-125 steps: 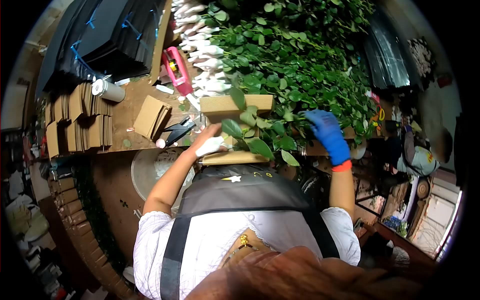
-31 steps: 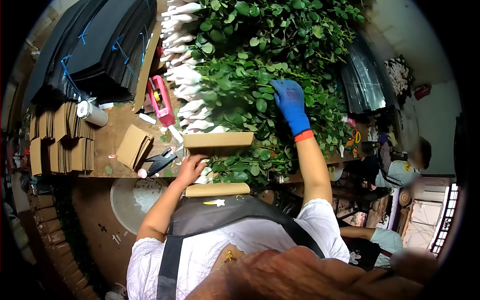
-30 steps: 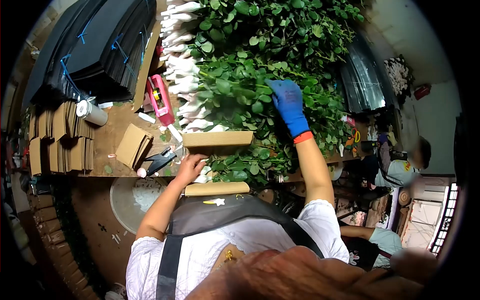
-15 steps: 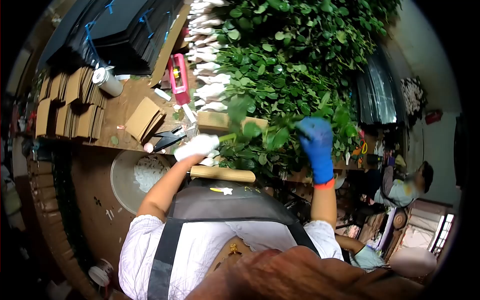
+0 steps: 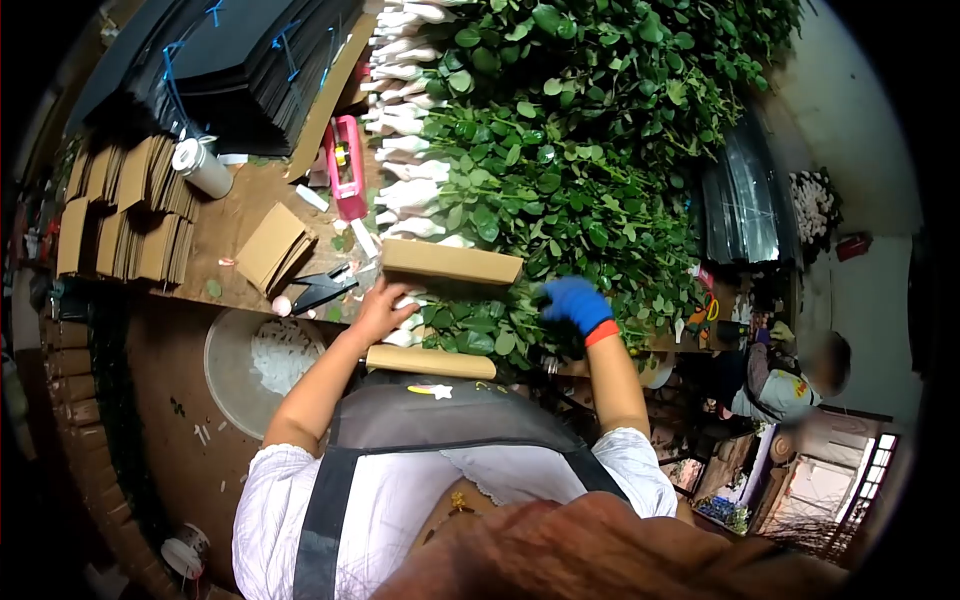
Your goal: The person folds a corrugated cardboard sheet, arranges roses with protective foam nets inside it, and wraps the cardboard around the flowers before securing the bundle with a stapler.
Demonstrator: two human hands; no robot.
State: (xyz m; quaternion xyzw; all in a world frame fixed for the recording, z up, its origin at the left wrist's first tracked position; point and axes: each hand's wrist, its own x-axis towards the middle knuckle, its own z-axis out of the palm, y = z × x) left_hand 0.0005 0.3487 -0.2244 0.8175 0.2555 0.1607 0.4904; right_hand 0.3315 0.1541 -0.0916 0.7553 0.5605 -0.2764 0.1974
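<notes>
My bare left hand (image 5: 380,312) lies at the near end of a row of white-sleeved flower heads (image 5: 402,195). Its fingers are apart and touch or nearly touch one of the lowest heads. My right hand (image 5: 578,304), in a blue glove with an orange cuff, is over the leafy stems (image 5: 480,335) with its fingers stretched out to the left; no stem shows held in it. Between the hands and the far stems stands a cardboard strip (image 5: 455,262). Another cardboard piece (image 5: 430,363) lies along the table edge, close to my apron.
Left on the table are folded cardboard pieces (image 5: 275,245), black scissors (image 5: 322,290), a pink tape dispenser (image 5: 345,170) and a white bottle (image 5: 202,168). Dark sheets (image 5: 225,75) are stacked behind. A tub (image 5: 228,375) stands below. A co-worker (image 5: 790,385) is at right.
The white-sleeved flower that my left hand held is out of its grasp. My right hand has come lower and leftward, and the leafy stem raised between the hands is down among the others.
</notes>
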